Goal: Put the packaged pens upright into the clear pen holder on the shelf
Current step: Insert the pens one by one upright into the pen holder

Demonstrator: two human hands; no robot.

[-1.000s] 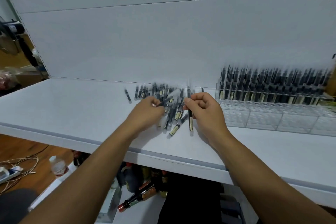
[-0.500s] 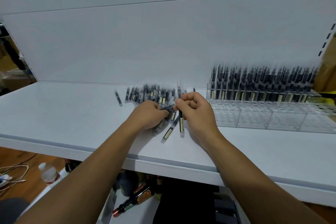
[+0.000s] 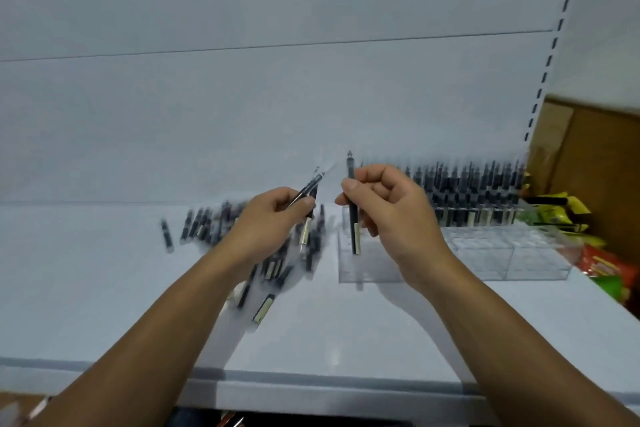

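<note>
- Head view, motion blur on most pens.
- Left hand (image 3: 266, 222): fingers curled, gripping a small bunch of packaged pens (image 3: 306, 189); tips point to about 1 o'clock. Count unclear through the blur.
- Right hand (image 3: 391, 215): thumb and fingers pinching a single pen (image 3: 352, 218), near vertical, tip at 12 o'clock, label end down.
- Both hands are raised off the white shelf (image 3: 104, 288), near each other but apart.
- Loose pile of pens (image 3: 270, 267) lies flat on the shelf under the left hand, at 9 o'clock of the clear pen holder (image 3: 512, 253).
- Holder sits at 3 o'clock of the right hand; standing pens (image 3: 485, 191) are upright in its back rows.
- Cardboard box (image 3: 595, 166) and snack packets (image 3: 606, 274) at 3 o'clock of the holder.
</note>
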